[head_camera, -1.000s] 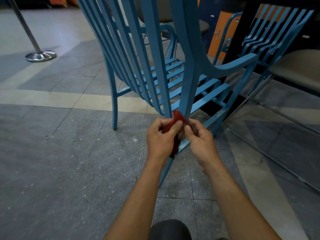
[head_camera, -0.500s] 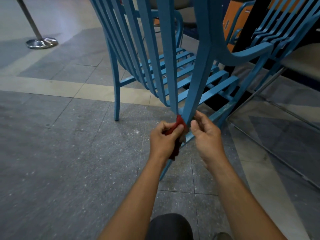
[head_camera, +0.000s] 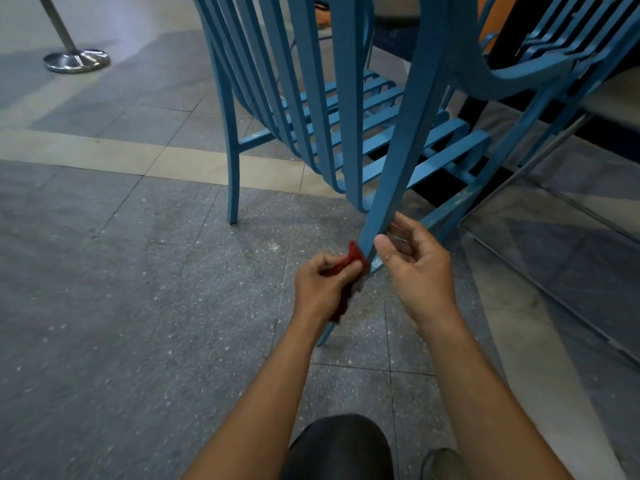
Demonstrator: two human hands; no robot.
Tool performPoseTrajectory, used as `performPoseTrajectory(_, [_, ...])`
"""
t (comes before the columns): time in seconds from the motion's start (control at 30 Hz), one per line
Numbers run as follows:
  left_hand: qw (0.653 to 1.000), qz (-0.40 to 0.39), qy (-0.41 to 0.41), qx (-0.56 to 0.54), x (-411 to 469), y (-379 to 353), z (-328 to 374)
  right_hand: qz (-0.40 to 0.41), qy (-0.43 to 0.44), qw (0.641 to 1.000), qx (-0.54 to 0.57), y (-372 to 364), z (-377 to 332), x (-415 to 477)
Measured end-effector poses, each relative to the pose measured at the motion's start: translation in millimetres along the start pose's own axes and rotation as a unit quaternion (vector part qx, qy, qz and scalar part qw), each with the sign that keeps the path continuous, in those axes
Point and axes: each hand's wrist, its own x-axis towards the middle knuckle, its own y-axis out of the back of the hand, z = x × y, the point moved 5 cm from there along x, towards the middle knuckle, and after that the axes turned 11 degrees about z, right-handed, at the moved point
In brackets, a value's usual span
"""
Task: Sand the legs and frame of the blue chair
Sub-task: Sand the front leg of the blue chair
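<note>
Down low, the chair (head_camera: 346, 109) stands on the grey tiled floor (head_camera: 121, 289), its slatted back nearest the camera and its seat slats beyond. One rear leg (head_camera: 391, 174) slants down from upper right to lower left, its foot touching the floor just below the left wrist. The left hand (head_camera: 322, 285) is closed tight on a red sanding sheet (head_camera: 355, 254), thumb and fingers clamped over it, and presses the sheet against the left side of that leg. A fold of the sheet hangs below the fist. The right hand (head_camera: 412, 268) sits on the other side of the leg, its grip loose and partly apart: the thumb lies against the leg's right edge, the fingers curl behind it, and nothing is clasped firmly. Pale scuffs show on the lower side rail (head_camera: 453, 206) just beyond the right hand. A second blue chair (head_camera: 568, 39) stands at upper right, and a chrome post base (head_camera: 76, 60) rests on the floor at upper left. A dark knee (head_camera: 341, 445) shows at the bottom edge.
</note>
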Motion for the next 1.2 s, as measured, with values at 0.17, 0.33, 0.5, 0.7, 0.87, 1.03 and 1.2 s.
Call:
performPoseTrajectory(0.17, [0.999,-0.014,-0.042,-0.024,7.5,-8.2,6.2,0.006,-0.020,0.999,-0.039,0.3,4.4,-2.0])
performPoseTrajectory(0.33, [0.995,0.007,0.092,0.048,7.0,23.5,-76.5,0.050,-0.012,0.994,-0.097,-7.2,1.4,4.0])
performPoseTrajectory(0.5, [0.993,0.002,0.108,0.051,11.2,32.4,-86.9,0.101,-0.004,0.989,-0.108,-15.6,8.2,-0.3])
performPoseTrajectory(0.7, [0.998,-0.021,0.059,-0.015,17.8,13.3,-73.0,0.120,0.012,0.984,-0.133,-17.7,21.6,-13.0])
performPoseTrajectory(0.87, [0.984,0.015,0.175,0.043,7.6,46.1,-129.9,0.138,0.013,0.981,-0.132,-18.9,26.7,-16.2])
performPoseTrajectory(1.03, [0.991,-0.007,0.132,0.025,14.9,34.7,-116.5,0.135,0.013,0.983,-0.127,-18.5,30.5,-17.7])
performPoseTrajectory(1.2, [0.995,-0.022,0.091,-0.034,18.4,21.4,-108.6,0.132,0.019,0.981,-0.140,-19.7,34.2,-19.5])
